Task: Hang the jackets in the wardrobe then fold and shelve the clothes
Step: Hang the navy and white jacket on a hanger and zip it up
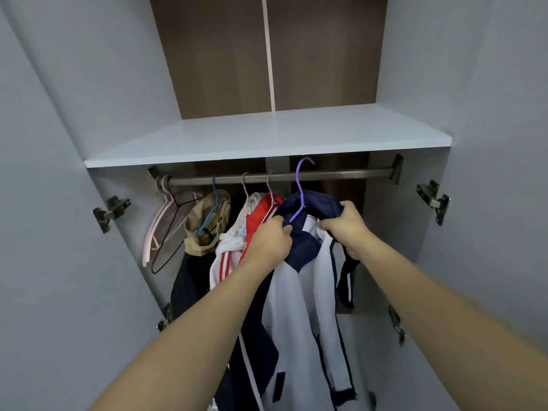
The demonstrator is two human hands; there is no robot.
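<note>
While both arms reach into the open wardrobe [59, 143], the person holds a navy-and-white jacket [299, 295] up just below the rail [341, 174]. Left hand [271, 243] is curled tight round the navy collar area, fingers pinching fabric at the base of the purple hanger [301, 191]. Right hand [345, 225] grips the navy shoulder/hood part on the other side, fingers wrapped over the cloth. The hanger's hook sticks up in front of the rail, tip reaching to abt the shelf edge; can't tell if it's hooked over the rail or only held before it. Rest of the jacket hangs down between the forearms, white front w/ navy panels and a thin white stripe.

To the left on the rail: a red-and-white jacket [258, 215] on a pale wire hanger, touching the navy one; beside it a white jacket w/ red stripes [225, 256]; then a tan garment [207, 223] on a blue hanger [212, 213], w/ something dark hanging below it. Far left, a bunch of bare hangers, pink [154, 232] and one black [169, 232], hang near the side wall.

Above the rail sits a white shelf [267, 134], w/ brown wood-grain back panel [213, 54] behind. Metal hinges [433, 200] show on both side walls. No brand, label or writing readable on any garment.
</note>
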